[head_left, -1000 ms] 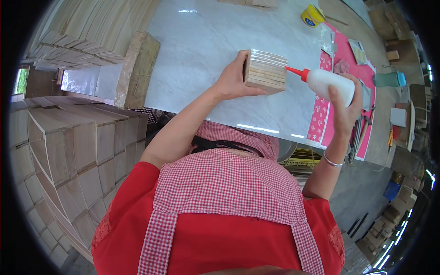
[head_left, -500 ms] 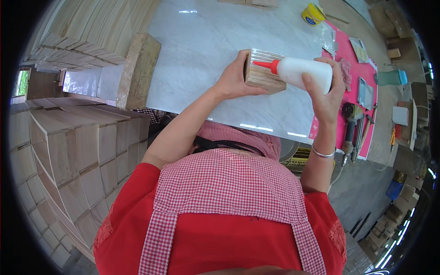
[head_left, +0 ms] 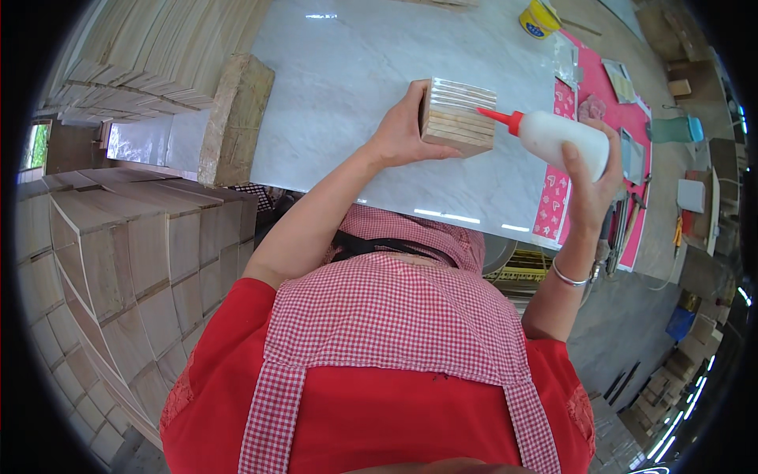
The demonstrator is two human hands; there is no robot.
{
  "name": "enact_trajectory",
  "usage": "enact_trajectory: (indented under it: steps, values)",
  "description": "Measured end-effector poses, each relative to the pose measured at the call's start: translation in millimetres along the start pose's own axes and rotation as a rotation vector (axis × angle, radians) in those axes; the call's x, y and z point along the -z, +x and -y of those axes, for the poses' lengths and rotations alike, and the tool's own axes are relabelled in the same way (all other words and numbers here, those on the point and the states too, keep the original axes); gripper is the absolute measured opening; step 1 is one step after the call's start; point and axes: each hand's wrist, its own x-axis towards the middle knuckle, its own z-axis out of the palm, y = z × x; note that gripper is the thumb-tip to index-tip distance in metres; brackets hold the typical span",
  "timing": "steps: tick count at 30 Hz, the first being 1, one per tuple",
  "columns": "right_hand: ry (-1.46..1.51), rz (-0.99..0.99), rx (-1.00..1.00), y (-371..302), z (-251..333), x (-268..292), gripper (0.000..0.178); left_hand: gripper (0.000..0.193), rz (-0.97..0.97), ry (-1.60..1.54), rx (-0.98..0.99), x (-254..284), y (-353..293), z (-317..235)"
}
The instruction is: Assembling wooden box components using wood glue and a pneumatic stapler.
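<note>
My left hand [head_left: 408, 130] is closed round the left side of a stack of small wooden boards [head_left: 462, 130], thumb along the near side and fingers behind. White glue lines run across the stack's upper edges, mostly on the far ones. In my right hand [head_left: 594, 170] is a white squeeze glue bottle [head_left: 562, 142] with a red nozzle, tilted to the left. The nozzle tip lies at the right part of the stack's top; whether it touches cannot be told. Both hands are over the pale marbled tabletop [head_left: 332, 103].
A thick wooden block [head_left: 239, 118] stands at the table's left edge, beside tall stacks of thin boards [head_left: 166, 47]. More stacked wood [head_left: 110, 253] fills the lower left. At the right lie a pink patterned cloth [head_left: 557, 189], a yellow tub [head_left: 539, 19], tools and a teal-lidded jar [head_left: 677, 129].
My right hand has moved the glue bottle to the right, so its nozzle went from the stack's left side to its right side. My left hand keeps its hold, nearly still.
</note>
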Motion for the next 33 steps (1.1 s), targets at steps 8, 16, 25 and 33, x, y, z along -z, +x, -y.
enact_trajectory:
  steps: [8,16,25,33]
  values:
    - [0.063,0.137,-0.024,2,9,-41,0.043,0.106,0.007,-0.008,0.008,0,0,-2]
    - [-0.077,0.092,0.04,6,0,-3,0.043,0.106,0.004,0.01,-0.003,0,0,1]
    - [0.021,0.031,-0.045,-3,3,8,0.043,0.106,0.014,0.015,0.011,0,0,0]
    - [0.024,0.157,0.006,0,10,-34,0.043,0.106,0.009,-0.006,0.016,0,0,-1]
